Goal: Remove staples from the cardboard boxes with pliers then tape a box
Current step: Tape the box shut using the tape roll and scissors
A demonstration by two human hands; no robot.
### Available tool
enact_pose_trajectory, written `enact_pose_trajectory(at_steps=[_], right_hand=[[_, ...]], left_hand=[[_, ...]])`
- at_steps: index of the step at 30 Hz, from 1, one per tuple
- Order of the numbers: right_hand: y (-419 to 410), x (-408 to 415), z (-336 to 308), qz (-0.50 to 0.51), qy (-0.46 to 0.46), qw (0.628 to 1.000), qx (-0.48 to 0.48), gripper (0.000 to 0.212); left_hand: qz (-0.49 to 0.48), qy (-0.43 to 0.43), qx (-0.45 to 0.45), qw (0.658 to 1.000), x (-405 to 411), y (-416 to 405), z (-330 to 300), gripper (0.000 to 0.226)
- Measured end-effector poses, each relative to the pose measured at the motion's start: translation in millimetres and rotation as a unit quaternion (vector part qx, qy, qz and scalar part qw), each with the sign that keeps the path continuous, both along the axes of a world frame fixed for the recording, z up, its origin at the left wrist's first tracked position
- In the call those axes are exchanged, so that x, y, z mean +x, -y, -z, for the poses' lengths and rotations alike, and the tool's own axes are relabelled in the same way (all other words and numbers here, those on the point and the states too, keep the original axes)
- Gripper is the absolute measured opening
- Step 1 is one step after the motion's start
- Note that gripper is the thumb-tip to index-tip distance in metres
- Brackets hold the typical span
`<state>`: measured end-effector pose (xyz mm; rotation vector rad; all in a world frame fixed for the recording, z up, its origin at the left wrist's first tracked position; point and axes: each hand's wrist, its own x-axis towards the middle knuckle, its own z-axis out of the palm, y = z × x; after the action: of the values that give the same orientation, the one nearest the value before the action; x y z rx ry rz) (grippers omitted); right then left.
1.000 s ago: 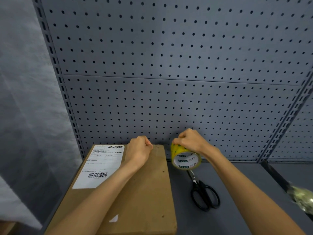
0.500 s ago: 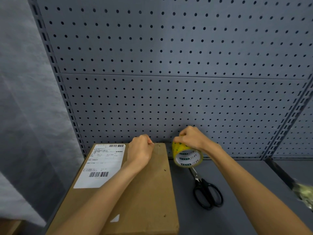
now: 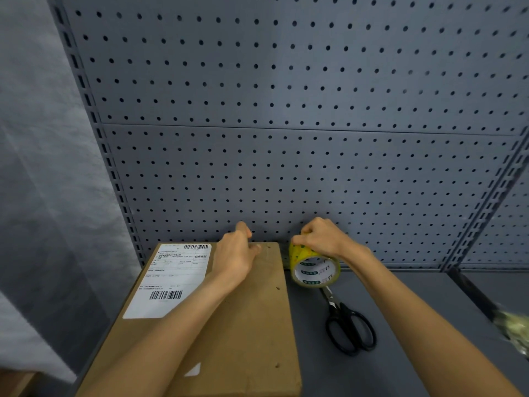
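box: brown cardboard box [image 3: 246, 325] lying flat on the grey shelf [image 3: 400, 325], pushed up near the pegboard [image 3: 286, 110] at the back, left half of the shelf

label: white shipping label [image 3: 171, 279] with barcodes stuck on the box's top, left side

left hand: left hand [image 3: 236, 255] sits at the far edge of the box top, fingers curled in with the thumb poking up. Looks like it's pinching something thin there, but honestly can't tell what, if anything

right hand: right hand [image 3: 320, 239] is wrapped over the top of the tape roll [image 3: 313, 267], fingers curled round it, solid grip

tape: yellowish packing tape roll with a white core and green print, held just off the box's far right corner, core hole facing the camera

scissors: black-handled scissors [image 3: 345, 322] flat on the shelf right below the roll, blades pointing up toward it, handles nearer the camera

right edge: some blurry shiny yellowish thing [image 3: 515, 330], too smeared to make out
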<state>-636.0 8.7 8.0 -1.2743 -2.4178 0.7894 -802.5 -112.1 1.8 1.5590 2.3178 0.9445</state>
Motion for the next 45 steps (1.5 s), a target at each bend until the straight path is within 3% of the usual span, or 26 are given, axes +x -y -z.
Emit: enact_pose_trajectory(at_steps=[15, 31, 34, 38, 45], right_hand=[[1, -1, 5, -0.003, -0.008, 1.0, -0.02, 0.045], [19, 1, 4, -0.013, 0.005, 1.0, -0.011, 0.043], [24, 4, 2, 0.001, -0.01, 1.0, 0.002, 0.047], [33, 4, 9, 0.017, -0.025, 0.999, 0.016, 0.05], [34, 4, 19, 0.037, -0.039, 0.999, -0.006, 0.043]], left_hand=[[0.05, 0.078, -0.04, 0.995, -15, 3, -1, 0.027], [0.085, 0.087, -0.07, 0.99, -13, 25, -8, 0.039], [0.076, 0.051, -0.002, 0.996, -8, 34, -1, 0.036], [0.131, -0.09, 0.09, 0.983, 1, 43, 8, 0.028], [0.247, -0.179, -0.043, 0.951, 1, 41, 9, 0.05]])
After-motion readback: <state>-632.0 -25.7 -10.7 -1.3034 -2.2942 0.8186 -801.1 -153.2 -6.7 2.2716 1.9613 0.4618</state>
